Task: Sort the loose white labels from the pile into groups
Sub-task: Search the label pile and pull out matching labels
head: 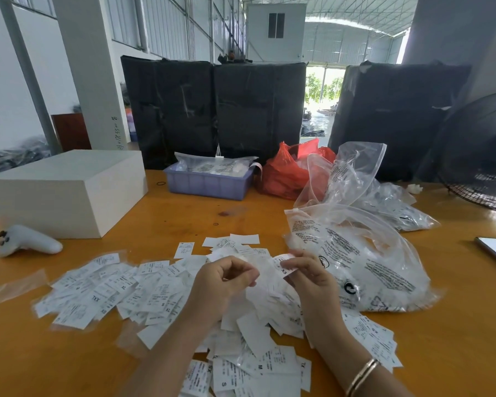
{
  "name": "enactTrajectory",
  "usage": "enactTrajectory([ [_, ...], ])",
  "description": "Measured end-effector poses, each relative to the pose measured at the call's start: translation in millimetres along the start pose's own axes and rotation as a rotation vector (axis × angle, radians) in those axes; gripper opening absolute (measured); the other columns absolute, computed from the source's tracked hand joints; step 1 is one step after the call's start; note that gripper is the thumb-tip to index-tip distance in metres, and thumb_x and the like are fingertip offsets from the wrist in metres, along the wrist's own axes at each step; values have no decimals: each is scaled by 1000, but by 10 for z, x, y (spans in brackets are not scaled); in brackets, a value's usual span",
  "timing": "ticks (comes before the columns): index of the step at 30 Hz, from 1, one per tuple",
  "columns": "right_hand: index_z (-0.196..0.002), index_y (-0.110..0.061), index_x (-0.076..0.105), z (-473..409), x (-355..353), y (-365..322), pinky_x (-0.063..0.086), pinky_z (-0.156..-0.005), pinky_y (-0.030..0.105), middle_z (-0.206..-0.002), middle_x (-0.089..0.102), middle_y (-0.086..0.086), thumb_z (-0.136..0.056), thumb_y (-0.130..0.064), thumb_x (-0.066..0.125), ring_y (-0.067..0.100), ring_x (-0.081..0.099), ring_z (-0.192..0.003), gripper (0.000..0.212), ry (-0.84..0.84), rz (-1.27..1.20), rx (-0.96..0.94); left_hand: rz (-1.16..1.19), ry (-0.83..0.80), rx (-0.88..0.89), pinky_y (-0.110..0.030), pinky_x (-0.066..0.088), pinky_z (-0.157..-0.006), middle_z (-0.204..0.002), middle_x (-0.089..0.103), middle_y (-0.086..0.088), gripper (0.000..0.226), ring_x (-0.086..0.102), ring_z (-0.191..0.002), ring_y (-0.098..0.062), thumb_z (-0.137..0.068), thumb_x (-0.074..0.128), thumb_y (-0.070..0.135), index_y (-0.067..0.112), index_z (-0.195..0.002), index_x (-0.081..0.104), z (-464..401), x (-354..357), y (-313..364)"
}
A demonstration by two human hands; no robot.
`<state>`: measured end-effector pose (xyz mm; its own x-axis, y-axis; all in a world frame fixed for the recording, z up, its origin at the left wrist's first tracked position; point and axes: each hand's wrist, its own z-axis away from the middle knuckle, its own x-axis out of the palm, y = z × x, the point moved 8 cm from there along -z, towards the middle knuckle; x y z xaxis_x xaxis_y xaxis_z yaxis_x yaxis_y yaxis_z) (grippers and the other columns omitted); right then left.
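Loose white printed paper labels lie heaped under both hands, the right hand pinching an XS label, the left hand curled alongside, seemingly holding nothing.

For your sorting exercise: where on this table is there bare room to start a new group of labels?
Bare wood lies between the white box, purple bin and label pile, and at the near-left table corner. Crowded: the clear bags at right.

Both forearms are bare, sleeveless in view — the right wrist wears a thin gold-coloured bangle.
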<state>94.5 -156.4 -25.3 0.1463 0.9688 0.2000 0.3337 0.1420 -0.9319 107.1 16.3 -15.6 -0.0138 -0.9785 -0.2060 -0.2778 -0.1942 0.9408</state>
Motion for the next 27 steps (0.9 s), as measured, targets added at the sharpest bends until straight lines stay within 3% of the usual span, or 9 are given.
enactTrajectory([
  [5,-75,-16,76,-15,-33,79,55,-68,22,-83,71,7,-86,5,55,26,69,-81,32,5,-183,112,-10,-30,2,-8,46,-58,-62,66,15,12,58,-60,3,-74,78,19,24,-69,68,11,22,6],
  [9,-85,-17,77,-9,-6,91,55,-78,26,-111,66,11,-86,2,58,25,66,-99,27,-5,-185,99,-34,-30,-7,-9,45,-56,-59,62,16,12,54,-57,4,-73,79,20,23,-71,68,11,15,-18],
  [11,-95,-17,76,-11,17,123,54,-87,33,-132,55,10,-89,8,49,30,56,-116,37,-51,-240,122,-66,-27,-5,-9,43,-54,-57,60,18,12,53,-57,4,-73,79,22,23,-73,67,10,13,-32],
  [13,-102,-14,74,-1,54,123,54,-86,32,-142,44,11,-89,7,46,33,51,-122,37,-108,-348,129,-95,-24,-5,-8,42,-54,-56,58,20,12,52,-56,5,-73,79,23,24,-74,67,4,7,-51],
  [16,-102,-23,74,23,68,55,54,-82,26,-143,45,7,-81,-15,62,20,60,-110,25,-88,-275,109,-101,-26,-9,-9,42,-54,-55,57,20,13,50,-54,4,-73,80,22,25,-75,67,-4,4,-72],
  [21,-101,-41,70,48,49,-22,52,-77,17,-137,51,2,-85,-2,62,9,66,-89,43,-52,-25,23,-147,-8,-7,-10,43,-53,-55,56,17,14,50,-54,4,-72,80,24,26,-75,67,-14,-15,-85],
  [24,-104,-42,66,69,71,-71,46,-65,9,-120,50,4,-84,-5,65,-2,55,-64,43,-64,75,-11,-157,16,-7,-10,43,-52,-56,57,15,14,51,-54,4,-72,80,25,26,-75,67,-15,-41,-85],
  [27,-108,-38,66,62,68,-63,46,-66,8,-115,47,4,-84,-4,64,-5,54,-71,42,-74,32,7,-181,27,0,-11,44,-53,-59,57,11,13,50,-54,3,-73,80,24,25,-76,67,-19,-64,-80],
])
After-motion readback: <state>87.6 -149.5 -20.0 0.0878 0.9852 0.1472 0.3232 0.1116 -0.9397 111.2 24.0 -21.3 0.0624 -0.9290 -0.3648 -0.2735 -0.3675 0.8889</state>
